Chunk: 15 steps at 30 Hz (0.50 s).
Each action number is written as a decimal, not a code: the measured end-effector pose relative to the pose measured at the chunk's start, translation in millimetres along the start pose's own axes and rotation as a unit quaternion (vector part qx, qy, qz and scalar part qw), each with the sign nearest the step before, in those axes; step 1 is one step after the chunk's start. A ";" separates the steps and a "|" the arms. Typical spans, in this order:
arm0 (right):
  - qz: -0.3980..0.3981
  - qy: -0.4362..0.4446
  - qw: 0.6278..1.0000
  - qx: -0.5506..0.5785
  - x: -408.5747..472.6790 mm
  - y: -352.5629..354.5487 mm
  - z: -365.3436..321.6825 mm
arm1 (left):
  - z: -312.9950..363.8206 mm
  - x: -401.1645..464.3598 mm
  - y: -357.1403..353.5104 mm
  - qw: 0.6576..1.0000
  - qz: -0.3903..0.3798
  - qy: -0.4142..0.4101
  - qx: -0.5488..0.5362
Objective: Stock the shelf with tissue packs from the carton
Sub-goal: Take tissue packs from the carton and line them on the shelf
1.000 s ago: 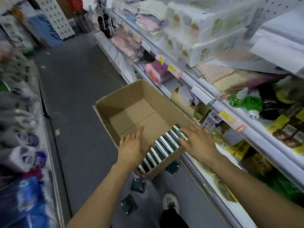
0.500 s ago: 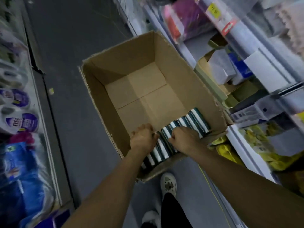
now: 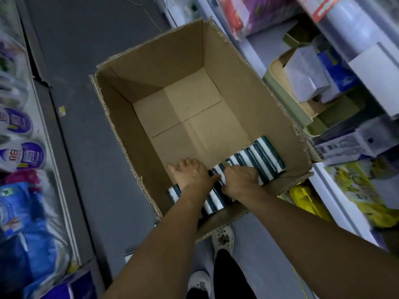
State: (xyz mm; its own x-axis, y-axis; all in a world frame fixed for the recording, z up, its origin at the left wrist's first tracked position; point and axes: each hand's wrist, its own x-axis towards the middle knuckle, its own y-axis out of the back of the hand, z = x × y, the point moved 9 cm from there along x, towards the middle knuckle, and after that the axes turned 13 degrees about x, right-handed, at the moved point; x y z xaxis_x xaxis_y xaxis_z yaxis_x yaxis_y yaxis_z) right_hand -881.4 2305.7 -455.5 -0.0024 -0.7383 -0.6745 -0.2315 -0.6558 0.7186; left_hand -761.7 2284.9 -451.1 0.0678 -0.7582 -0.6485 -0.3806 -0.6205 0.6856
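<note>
both hands are reaching down into the open brown cardboard carton point(image 3: 194, 87). the teal-and-white tissue packs point(image 3: 262, 157) are standing on edge in one row along the carton's near wall, prob so several lift out as a block. left hand point(image 3: 190, 172) is curling over the row's left part, right hand point(image 3: 240, 179) is gripping packs mid-row, w/ fingers tucked between them. the white shelf point(image 3: 336, 190) is sitting just beside the carton's right wall.

Both forearms are bare to the edge of view, with no sleeves, watch or rings showing on the left hand point(image 3: 191, 172) or right hand point(image 3: 240, 179). Below, dark trousers point(image 3: 228, 275) meet white clog-style shoes point(image 3: 223, 239) with perforated tops.
</note>
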 end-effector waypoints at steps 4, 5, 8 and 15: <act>0.023 -0.001 1.000 0.019 -4.1 5.3 4.9 | -6.0 -4.6 1.1 1.000 0.002 0.016 -0.017; 0.030 0.000 0.999 0.021 -5.5 7.1 6.0 | -6.7 -5.3 0.8 1.000 0.009 0.015 -0.018; 0.054 -0.010 0.998 0.040 -12.3 17.3 10.9 | -3.6 -6.6 -1.9 1.000 0.023 -0.006 0.007; 0.094 -0.035 0.992 0.081 -39.0 44.1 22.3 | 12.7 -12.7 9.3 0.995 0.076 -0.064 -0.030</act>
State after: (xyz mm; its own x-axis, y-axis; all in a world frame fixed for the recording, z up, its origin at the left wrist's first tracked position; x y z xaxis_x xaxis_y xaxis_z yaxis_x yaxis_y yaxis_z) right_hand -913.2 2309.1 -401.3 -0.1260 -0.8287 -0.5453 -0.3734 -0.4697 0.8000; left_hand -777.9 2291.3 -440.7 -0.1050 -0.8149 -0.5700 -0.3211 -0.5147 0.7950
